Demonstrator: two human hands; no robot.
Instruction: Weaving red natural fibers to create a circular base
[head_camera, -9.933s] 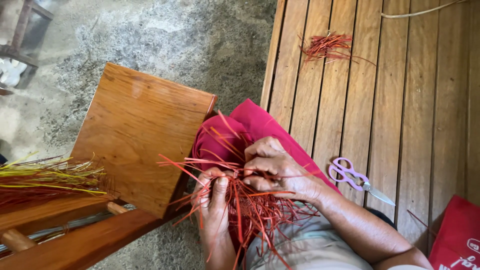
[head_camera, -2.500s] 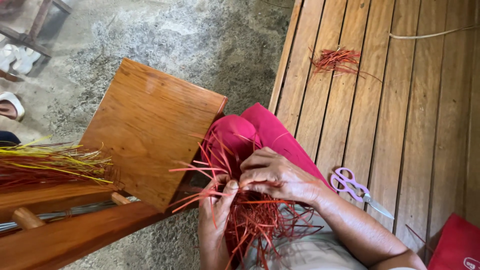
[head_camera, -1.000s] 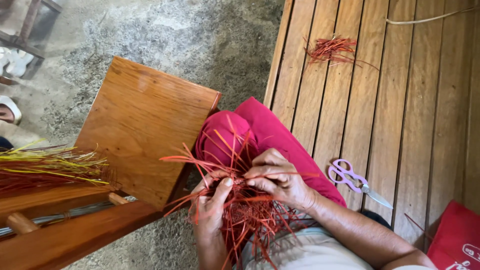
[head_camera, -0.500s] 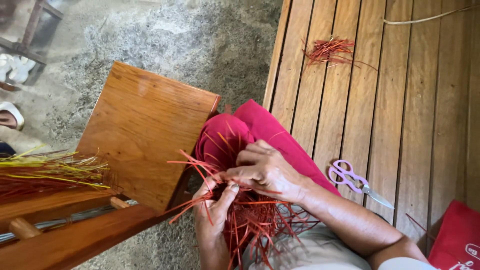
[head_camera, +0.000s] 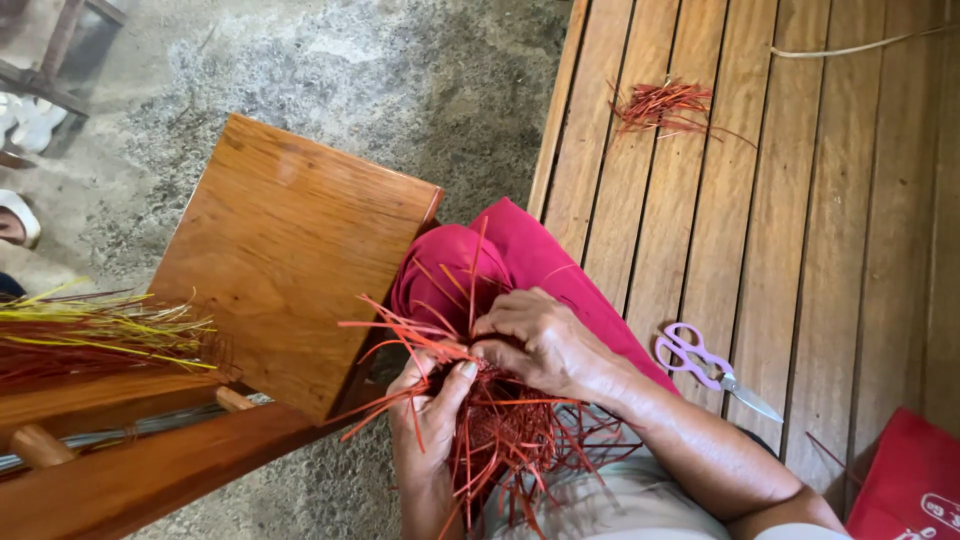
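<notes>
A small woven piece of red strips (head_camera: 500, 430) rests on my lap, with loose strip ends sticking out all around it. My left hand (head_camera: 430, 405) grips it from the left, thumb pressed against its upper edge. My right hand (head_camera: 545, 340) lies over the top, fingers curled and pinching strips next to the left thumb. Under both hands lies my leg in magenta cloth (head_camera: 500, 255). The middle of the weave is partly hidden by my fingers.
Purple-handled scissors (head_camera: 700, 360) lie on the slatted wooden platform (head_camera: 800, 200) to my right. A heap of red strip offcuts (head_camera: 665, 105) sits farther back on it. A wooden stool (head_camera: 285, 255) stands left; yellow and red strips (head_camera: 95, 335) lie on a wooden frame. A red bag (head_camera: 915, 485) is at bottom right.
My right hand has shifted slightly down and right over the weave, and the loose strips have fanned out differently. Both hands keep their hold.
</notes>
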